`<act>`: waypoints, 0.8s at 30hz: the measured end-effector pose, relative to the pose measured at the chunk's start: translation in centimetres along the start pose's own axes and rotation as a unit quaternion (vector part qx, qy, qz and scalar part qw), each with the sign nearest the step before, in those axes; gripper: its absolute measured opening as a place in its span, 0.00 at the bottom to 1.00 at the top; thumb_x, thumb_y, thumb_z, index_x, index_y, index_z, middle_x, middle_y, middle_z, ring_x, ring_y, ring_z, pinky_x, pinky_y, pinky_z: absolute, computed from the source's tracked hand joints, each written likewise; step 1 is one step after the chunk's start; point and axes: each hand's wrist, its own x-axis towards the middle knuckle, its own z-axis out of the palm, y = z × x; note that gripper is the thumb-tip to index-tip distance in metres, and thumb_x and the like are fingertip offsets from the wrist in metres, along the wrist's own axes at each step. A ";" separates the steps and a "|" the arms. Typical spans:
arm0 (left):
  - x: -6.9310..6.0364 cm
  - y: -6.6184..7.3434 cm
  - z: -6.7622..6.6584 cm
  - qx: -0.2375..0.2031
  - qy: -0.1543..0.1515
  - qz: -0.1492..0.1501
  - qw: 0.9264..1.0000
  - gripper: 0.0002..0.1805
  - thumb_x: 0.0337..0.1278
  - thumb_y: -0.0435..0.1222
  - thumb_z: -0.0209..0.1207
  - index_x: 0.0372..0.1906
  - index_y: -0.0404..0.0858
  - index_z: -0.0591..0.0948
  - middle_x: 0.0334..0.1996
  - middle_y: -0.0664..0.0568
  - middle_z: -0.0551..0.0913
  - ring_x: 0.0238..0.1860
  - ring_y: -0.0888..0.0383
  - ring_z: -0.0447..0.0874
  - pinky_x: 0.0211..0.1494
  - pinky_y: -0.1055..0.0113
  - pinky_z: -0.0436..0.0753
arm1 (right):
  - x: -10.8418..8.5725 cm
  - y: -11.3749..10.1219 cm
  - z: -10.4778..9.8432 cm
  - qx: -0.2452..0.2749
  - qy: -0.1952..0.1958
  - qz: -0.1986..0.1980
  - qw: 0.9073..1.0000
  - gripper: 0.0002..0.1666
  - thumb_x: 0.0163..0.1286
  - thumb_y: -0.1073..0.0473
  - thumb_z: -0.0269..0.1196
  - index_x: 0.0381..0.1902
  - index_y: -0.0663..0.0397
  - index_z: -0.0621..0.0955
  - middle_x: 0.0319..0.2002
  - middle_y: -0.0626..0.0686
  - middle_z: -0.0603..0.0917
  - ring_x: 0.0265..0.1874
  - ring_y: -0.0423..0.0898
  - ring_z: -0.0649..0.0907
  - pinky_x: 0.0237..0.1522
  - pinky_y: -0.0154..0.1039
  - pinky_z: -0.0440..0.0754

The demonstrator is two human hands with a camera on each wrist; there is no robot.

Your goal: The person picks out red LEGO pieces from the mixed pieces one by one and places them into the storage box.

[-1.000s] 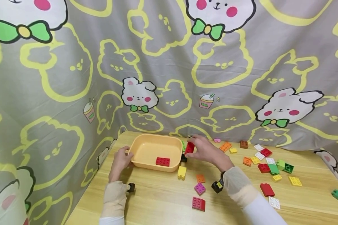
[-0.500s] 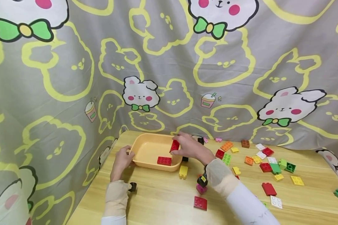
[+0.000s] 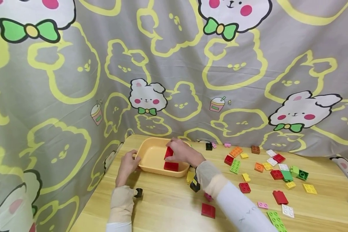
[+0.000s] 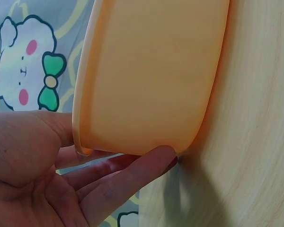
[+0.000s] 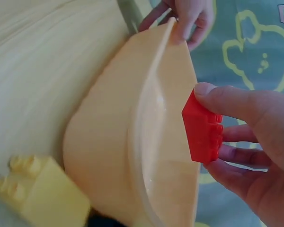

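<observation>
A light orange plastic bin (image 3: 152, 154) stands at the back left of the wooden table. My left hand (image 3: 128, 164) grips its left end; in the left wrist view the fingers (image 4: 128, 184) lie along the outer wall below the rim. Over the bin, my right hand (image 3: 183, 151) pinches a red building brick (image 5: 202, 130) between thumb and fingers. A second red brick (image 3: 171, 166) lies inside the bin near its front wall. Just outside the bin's front right corner sits a yellow brick (image 5: 49, 196), partly hidden by my right wrist in the head view.
Many loose bricks are spread across the table to the right, such as a green brick (image 3: 235, 166), an orange brick (image 3: 236, 151) and a white brick (image 3: 287, 210). A dark red brick (image 3: 208, 210) lies nearer the front. A patterned curtain (image 3: 235, 96) hangs behind the table.
My right hand has moved left with the red brick, from beside the bin's right end to above its inside. My left hand keeps its hold on the bin.
</observation>
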 end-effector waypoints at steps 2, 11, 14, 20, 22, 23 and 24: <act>0.0 0.0 0.0 -0.003 0.001 -0.001 1.000 0.15 0.67 0.30 0.52 0.54 0.30 0.79 0.35 0.33 0.88 0.28 0.50 0.90 0.31 0.56 0.92 | 0.7 -0.3 0.6 -0.007 -0.001 -0.005 1.000 0.35 0.60 0.47 0.75 0.59 0.63 0.82 0.55 0.57 0.83 0.52 0.51 0.80 0.51 0.39 0.85; 0.1 0.1 -0.3 0.001 0.001 0.003 1.000 0.14 0.66 0.29 0.52 0.53 0.30 0.79 0.34 0.35 0.88 0.27 0.50 0.89 0.30 0.57 0.92 | 3.5 -2.3 2.5 -0.012 -0.010 -0.021 1.000 0.31 0.59 0.47 0.76 0.55 0.60 0.84 0.42 0.52 0.80 0.36 0.42 0.78 0.36 0.28 0.81; 0.2 0.2 -0.4 0.006 0.003 0.000 1.000 0.14 0.67 0.29 0.52 0.53 0.30 0.79 0.34 0.34 0.88 0.27 0.50 0.89 0.30 0.57 0.92 | 4.3 -2.8 3.1 -0.010 -0.010 -0.016 1.000 0.30 0.59 0.46 0.76 0.53 0.58 0.84 0.40 0.51 0.79 0.34 0.41 0.77 0.33 0.26 0.79; 0.2 0.3 -0.2 -0.001 0.004 -0.001 1.000 0.13 0.66 0.27 0.53 0.53 0.28 0.79 0.34 0.32 0.87 0.27 0.46 0.90 0.29 0.55 0.91 | 6.2 -3.6 4.3 -0.041 -0.014 -0.013 0.999 0.22 0.57 0.44 0.77 0.38 0.54 0.85 0.33 0.48 0.77 0.32 0.41 0.75 0.32 0.28 0.77; 0.1 0.1 -0.1 -0.004 0.005 -0.002 1.000 0.13 0.66 0.27 0.53 0.52 0.28 0.79 0.33 0.33 0.88 0.27 0.45 0.90 0.29 0.55 0.91 | 6.6 -3.7 4.8 -0.049 -0.018 -0.010 0.999 0.20 0.56 0.45 0.78 0.33 0.53 0.84 0.32 0.48 0.77 0.32 0.42 0.75 0.32 0.29 0.77; 0.0 0.0 0.0 -0.005 0.006 -0.003 1.000 0.13 0.65 0.27 0.53 0.52 0.29 0.79 0.32 0.33 0.88 0.27 0.46 0.90 0.29 0.55 0.91 | 6.8 -3.8 5.1 -0.052 -0.021 -0.009 0.998 0.20 0.56 0.45 0.78 0.32 0.53 0.83 0.32 0.48 0.77 0.31 0.41 0.75 0.33 0.29 0.77; -0.1 -0.1 0.1 -0.006 0.006 -0.004 1.000 0.13 0.65 0.27 0.54 0.51 0.29 0.79 0.32 0.33 0.88 0.27 0.46 0.89 0.29 0.55 0.91 | 6.9 -3.8 5.4 -0.052 -0.026 -0.006 0.998 0.20 0.56 0.45 0.78 0.31 0.53 0.83 0.32 0.48 0.77 0.31 0.41 0.74 0.33 0.30 0.77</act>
